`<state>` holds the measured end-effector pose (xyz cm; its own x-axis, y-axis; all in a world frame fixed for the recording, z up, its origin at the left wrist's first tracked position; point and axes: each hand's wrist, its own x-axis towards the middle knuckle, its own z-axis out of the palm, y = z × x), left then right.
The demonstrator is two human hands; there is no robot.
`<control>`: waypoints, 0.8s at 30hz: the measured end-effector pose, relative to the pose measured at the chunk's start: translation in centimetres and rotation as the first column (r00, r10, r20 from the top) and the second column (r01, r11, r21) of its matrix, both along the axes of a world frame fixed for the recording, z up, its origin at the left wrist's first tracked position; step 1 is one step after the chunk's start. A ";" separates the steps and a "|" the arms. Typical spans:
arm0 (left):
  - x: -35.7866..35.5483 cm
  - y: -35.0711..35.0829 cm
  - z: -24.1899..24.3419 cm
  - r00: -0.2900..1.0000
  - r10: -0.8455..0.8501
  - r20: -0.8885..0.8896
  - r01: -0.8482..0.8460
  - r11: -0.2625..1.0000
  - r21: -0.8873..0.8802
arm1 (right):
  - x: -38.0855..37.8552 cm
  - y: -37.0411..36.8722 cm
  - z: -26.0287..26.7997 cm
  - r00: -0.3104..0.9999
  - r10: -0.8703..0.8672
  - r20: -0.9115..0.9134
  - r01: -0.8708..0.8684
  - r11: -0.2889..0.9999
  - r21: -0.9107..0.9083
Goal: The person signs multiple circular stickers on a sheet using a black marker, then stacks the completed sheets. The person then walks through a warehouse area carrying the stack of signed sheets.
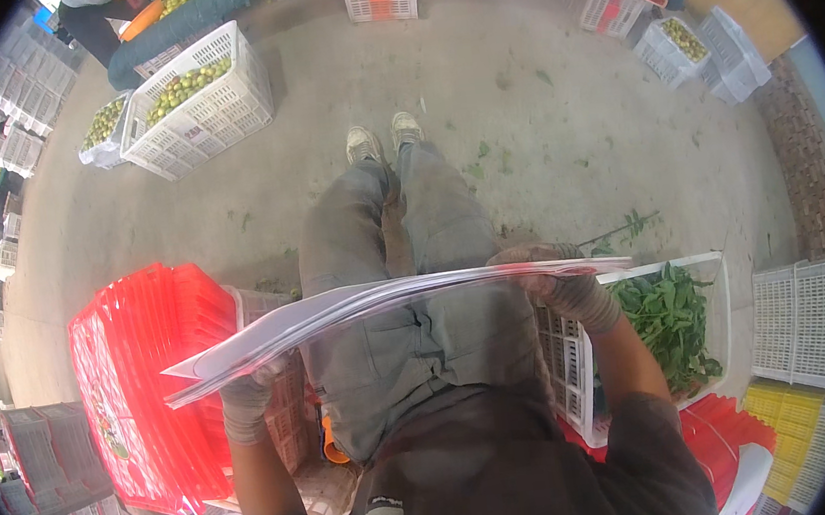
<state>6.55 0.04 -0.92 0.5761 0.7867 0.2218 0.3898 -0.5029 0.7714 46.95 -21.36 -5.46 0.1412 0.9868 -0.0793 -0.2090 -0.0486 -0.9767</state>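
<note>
A thin stack of white paper-like sheets [386, 292] spans my lap, seen nearly edge-on and slightly bowed. My left hand [255, 395], in a grey work glove, grips its left part from below. The gloved right hand [551, 284] holds the other end, with fingers above and below the edge. Close to my left arm stands a tall nested stack of red plastic baskets [147, 391] under clear wrap. Beside my right forearm, a white plastic crate [722, 315] holds green leafy stems [665, 329].
White crates of green-brown round fruit [196, 133] stand ahead on the left. Another fruit-filled crate [671, 53] is at the far right. A padded sorting table [221, 14] curves across the front, with people at both ends. Red stacked material [726, 443] and yellow crates [784, 422] lie behind right.
</note>
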 end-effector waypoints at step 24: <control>16.7 -6.4 -2.5 0.933 -0.203 0.297 0.359 0.473 -0.805 | -8.2 1.1 3.7 0.747 -0.126 0.652 0.201 0.979 -0.042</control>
